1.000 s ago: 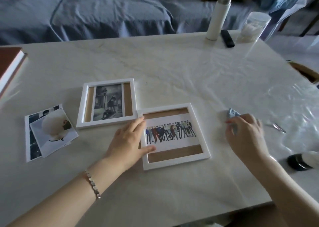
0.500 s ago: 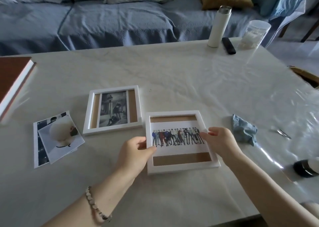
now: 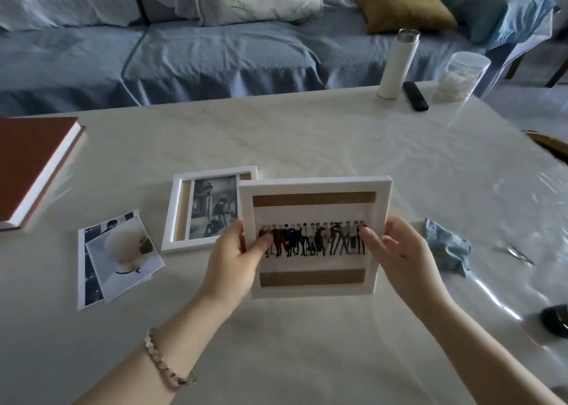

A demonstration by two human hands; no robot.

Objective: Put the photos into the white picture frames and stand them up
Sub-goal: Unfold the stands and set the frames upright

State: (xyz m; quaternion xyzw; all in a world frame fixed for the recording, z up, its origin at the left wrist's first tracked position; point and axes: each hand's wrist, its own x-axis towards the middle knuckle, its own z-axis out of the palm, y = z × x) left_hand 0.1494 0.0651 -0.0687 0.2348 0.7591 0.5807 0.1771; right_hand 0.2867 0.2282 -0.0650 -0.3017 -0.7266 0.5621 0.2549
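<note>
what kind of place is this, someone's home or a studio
Most likely a home living room: a blue-covered sofa with a mustard cushion runs behind a pale marble-look table, which holds a remote and a white flask.

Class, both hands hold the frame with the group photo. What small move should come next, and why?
Probably stand the frame upright on the table: the group photo sits inside, and the left hand and right hand hold it lifted by its sides.
</note>
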